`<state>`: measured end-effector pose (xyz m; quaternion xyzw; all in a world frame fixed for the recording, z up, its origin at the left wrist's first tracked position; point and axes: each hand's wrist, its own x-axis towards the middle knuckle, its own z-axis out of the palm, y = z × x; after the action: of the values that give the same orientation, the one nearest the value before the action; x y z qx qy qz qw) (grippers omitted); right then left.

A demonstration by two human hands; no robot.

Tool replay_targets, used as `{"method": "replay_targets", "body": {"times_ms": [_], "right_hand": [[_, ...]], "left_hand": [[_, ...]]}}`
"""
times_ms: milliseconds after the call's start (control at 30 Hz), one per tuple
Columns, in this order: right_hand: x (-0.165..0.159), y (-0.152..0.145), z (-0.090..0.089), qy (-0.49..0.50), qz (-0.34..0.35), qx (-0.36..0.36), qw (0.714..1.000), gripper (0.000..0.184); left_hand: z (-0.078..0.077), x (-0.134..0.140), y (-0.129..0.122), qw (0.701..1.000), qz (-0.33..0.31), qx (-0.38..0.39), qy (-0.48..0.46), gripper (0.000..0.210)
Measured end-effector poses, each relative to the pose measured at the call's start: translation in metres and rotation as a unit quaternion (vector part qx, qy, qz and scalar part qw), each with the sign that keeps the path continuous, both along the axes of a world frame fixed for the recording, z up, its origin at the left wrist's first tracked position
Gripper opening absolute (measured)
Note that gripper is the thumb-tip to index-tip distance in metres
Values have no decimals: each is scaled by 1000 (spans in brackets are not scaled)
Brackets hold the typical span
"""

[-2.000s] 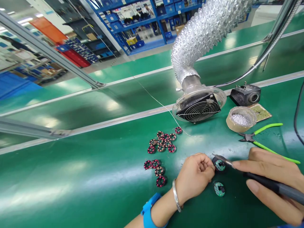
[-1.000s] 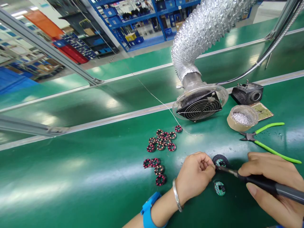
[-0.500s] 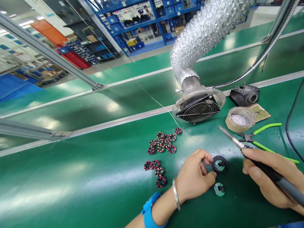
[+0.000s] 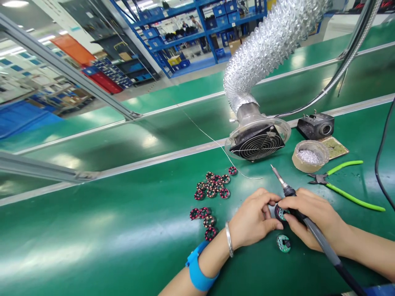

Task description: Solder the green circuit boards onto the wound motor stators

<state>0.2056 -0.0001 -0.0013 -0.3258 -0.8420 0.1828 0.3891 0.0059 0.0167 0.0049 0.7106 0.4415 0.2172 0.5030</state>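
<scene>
My left hand [image 4: 254,218] has its thumb and fingers closed at the left side of a small round green circuit board in a black ring [image 4: 280,212]. From the other side, the thumb and forefinger of my right hand [image 4: 322,218] touch the same piece and partly cover it. Also in my right hand is a soldering iron [image 4: 322,240], its bare tip pointing up and away, clear of the board. A second round green circuit board [image 4: 283,243] with a black part on it lies just below. To the left sit several small wound coil rings [image 4: 211,233], red and copper coloured.
A fume fan [image 4: 259,144] on a silver duct [image 4: 247,70] hangs over the bench. Solder wire [image 4: 227,157] droops before it. At right are an iron stand [image 4: 316,126], a sponge [image 4: 336,148], a round tub of metal bits [image 4: 304,163] and green-handled cutters [image 4: 354,198].
My right hand has moved left with the soldering iron, and its fingers now touch the ringed board. My left hand stays at the piece's left side. The view has shifted slightly.
</scene>
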Motion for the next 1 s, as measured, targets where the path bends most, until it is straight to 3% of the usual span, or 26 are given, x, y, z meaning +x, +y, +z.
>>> {"method": "replay_targets", "body": {"times_ms": [67,167,300,467,667,1000], "right_hand": [[0,0,0,-2,9,-13,1000,30],[0,0,1,3,17,-37,999,30],[1,0,2,6,29,-51,998,34],[2,0,2,7,55,-5,998,36],[3,1,4,-8,71,37,997,39],[6,1,3,-37,87,25,995,37]], "left_hand": [[2,-3,-6,999,37,-13,12,27],[4,-3,-15,998,53,-9,16,4],[3,5,-20,995,83,-44,-23,9],[-4,13,-19,983,126,-121,-64,14],[-2,11,-20,978,129,-151,-62,11],[-2,10,-25,976,132,-165,-55,4]]}}
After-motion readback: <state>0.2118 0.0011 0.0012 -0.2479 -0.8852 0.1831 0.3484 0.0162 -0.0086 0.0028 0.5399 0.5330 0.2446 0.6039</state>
